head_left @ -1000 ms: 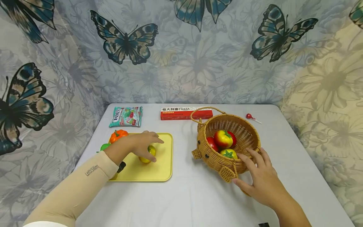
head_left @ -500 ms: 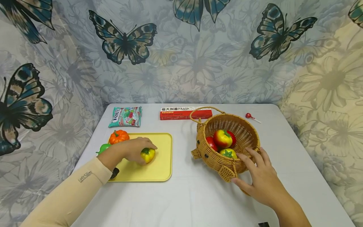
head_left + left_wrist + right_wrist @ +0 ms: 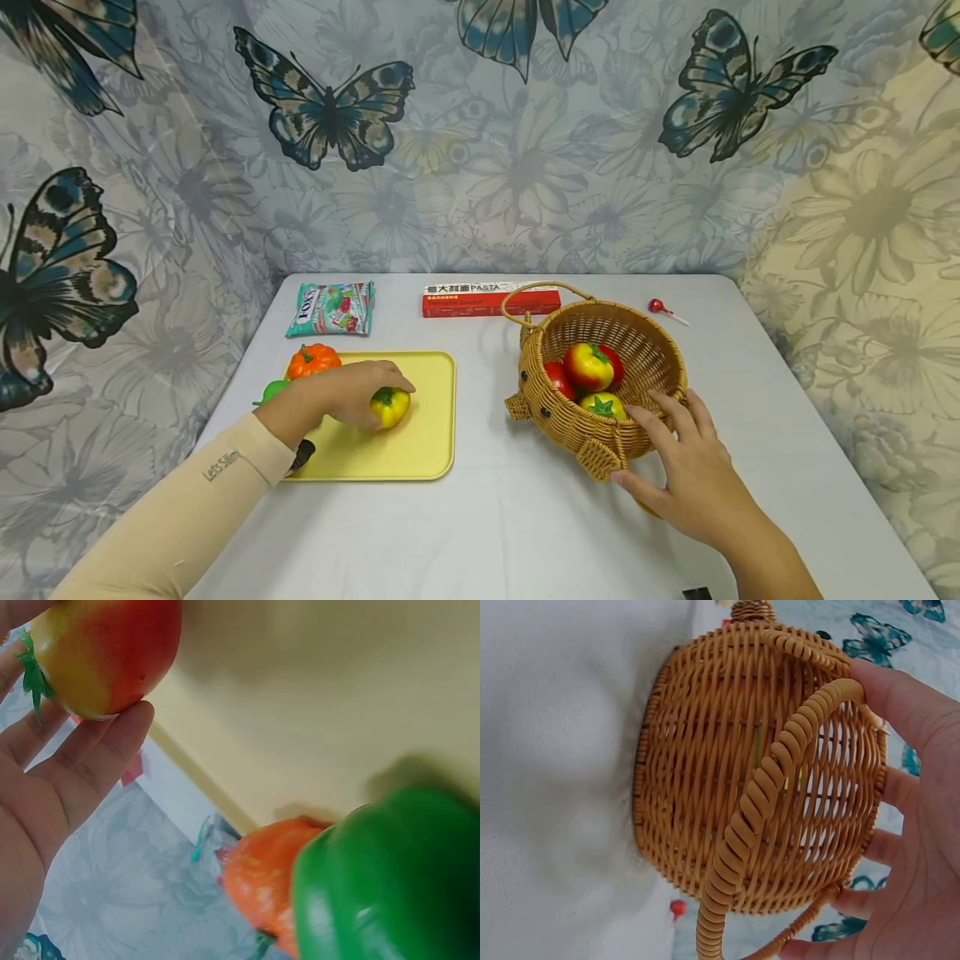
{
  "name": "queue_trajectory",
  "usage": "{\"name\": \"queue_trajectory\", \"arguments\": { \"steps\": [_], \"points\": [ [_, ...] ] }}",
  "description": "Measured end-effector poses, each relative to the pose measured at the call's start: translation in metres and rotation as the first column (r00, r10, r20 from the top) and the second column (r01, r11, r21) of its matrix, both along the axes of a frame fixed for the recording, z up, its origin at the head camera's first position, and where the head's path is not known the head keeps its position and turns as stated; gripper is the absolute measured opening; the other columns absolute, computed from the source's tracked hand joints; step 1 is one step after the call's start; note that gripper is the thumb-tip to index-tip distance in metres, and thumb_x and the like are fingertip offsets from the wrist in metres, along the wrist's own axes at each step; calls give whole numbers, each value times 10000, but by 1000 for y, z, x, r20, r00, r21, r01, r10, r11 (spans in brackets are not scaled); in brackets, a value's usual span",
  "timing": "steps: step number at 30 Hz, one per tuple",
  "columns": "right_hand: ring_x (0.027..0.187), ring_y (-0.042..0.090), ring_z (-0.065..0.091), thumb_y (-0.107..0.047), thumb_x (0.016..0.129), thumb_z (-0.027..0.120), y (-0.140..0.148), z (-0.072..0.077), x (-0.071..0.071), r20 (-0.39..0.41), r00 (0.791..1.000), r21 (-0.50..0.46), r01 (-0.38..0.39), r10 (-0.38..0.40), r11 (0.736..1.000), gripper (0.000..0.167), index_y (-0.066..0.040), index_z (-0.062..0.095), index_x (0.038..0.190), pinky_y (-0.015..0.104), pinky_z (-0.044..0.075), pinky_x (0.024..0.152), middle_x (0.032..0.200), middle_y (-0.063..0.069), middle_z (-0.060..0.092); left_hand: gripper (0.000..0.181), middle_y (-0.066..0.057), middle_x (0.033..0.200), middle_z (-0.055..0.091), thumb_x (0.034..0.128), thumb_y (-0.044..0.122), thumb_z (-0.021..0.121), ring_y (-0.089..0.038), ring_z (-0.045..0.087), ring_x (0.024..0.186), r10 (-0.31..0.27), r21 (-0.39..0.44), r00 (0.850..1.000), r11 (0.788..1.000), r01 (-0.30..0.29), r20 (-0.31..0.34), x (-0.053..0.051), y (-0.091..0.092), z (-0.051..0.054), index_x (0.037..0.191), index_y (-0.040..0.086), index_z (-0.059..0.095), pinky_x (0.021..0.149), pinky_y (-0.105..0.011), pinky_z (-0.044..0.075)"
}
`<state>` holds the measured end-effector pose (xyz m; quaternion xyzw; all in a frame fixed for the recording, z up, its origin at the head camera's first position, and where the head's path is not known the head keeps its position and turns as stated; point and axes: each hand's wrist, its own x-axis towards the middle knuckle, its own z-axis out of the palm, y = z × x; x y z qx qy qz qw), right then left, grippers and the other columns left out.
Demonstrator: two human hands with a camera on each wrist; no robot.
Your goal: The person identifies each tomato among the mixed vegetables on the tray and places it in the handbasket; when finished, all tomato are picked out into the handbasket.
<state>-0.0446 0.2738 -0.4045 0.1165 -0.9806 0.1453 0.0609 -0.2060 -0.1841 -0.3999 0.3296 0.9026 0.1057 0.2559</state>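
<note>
My left hand is over the yellow tray, its fingers and thumb holding a yellow-and-red tomato. Green leaves crown that tomato, seen close in the left wrist view. On the right, a wicker basket holds several red and yellow fruits. My right hand grips its near right rim, fingers over the edge and thumb outside. The right wrist view shows the thumb by the basket's twisted handle; the fingertips are partly hidden behind the rim.
An orange pumpkin-like vegetable and a green pepper lie at the tray's left, partly behind my left arm. Along the table's back are a teal snack bag, a red pasta box and a red lollipop.
My left hand has come down and back to the left, its spread fingers closing round the yellow-and-red tomato on the tray. The right hand and the basket have stayed in place.
</note>
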Motion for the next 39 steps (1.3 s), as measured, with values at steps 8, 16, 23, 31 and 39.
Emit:
{"name": "queue_trajectory", "arguments": {
  "steps": [8,16,23,31,39],
  "points": [
    [1473,577,138,-578,809,805,1,1,1,0,1000,-2,0,0,1000,842,-213,469,1489,896,321,873,1572,196,331,616,-44,1417,564,840,90,782,-200,552,1198,-62,0,998,998,62,-34,-11,15,20,1425,178,609,1075,-428,471],
    [1475,579,132,-613,826,771,1,2,4,7,1000,14,0,0,1000,853,-222,447,1512,891,331,871,1585,192,318,609,-14,1400,569,859,122,775,-169,549,1155,-136,25,989,990,138,-63,-22,46,43,1434,221,601,1024,-372,491],
    [1453,597,171,-581,837,778,1,5,4,-16,1000,17,-24,24,1000,835,-204,461,1512,852,360,912,1573,186,342,613,11,1395,556,872,149,756,-146,535,1138,-231,26,968,972,235,-99,-28,83,66,1454,227,583,984,-331,503],
    [1442,608,191,-570,844,777,-1,8,3,-4,1000,26,-30,30,999,821,-193,470,1505,838,369,926,1562,194,350,614,18,1465,509,890,178,750,-143,502,1213,-319,18,938,946,324,-136,-33,131,93,1468,270,565,1018,-324,476],
    [1442,606,190,-565,841,782,0,7,5,-2,1000,22,-22,22,1000,817,-193,474,1500,831,373,936,1561,190,350,637,12,1528,472,889,187,744,-158,475,1320,-385,-1,908,921,391,-164,-33,174,109,1488,261,542,1112,-351,424]
  ]
}}
